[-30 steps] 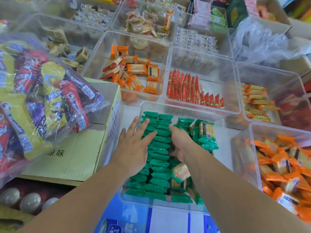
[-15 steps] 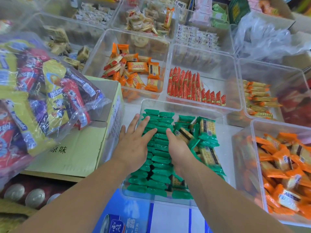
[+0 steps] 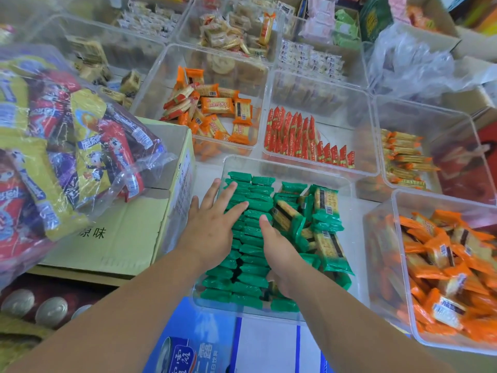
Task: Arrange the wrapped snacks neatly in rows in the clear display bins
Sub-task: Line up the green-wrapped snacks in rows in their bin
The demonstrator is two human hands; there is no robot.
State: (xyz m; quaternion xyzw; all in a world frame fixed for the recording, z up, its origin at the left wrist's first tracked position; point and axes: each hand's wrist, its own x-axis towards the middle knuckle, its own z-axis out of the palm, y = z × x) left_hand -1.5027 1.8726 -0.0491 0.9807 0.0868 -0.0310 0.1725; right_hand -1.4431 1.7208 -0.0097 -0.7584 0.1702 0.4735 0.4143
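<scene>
A clear bin (image 3: 285, 168) right in front of me holds green wrapped snacks (image 3: 252, 240) standing on edge in two rows on its left side. More green packs (image 3: 326, 208) lie loose and flat on its right side. My left hand (image 3: 212, 224) rests flat with spread fingers on the left row. Beside the rows, my right hand (image 3: 279, 254) lies palm down, thumb pointing forward; its fingers reach down among the loose packs and are hidden.
A cardboard box (image 3: 121, 238) carrying a big plastic bag of mixed snacks (image 3: 53, 146) stands to the left. Bins of orange packs (image 3: 451, 267), red packs (image 3: 304, 141) and other snacks ring the front bin. Cans (image 3: 51, 310) sit lower left.
My right hand has drawn back toward me along the rows and more loose green packs show on the bin's right side. My left hand has stayed on the left row.
</scene>
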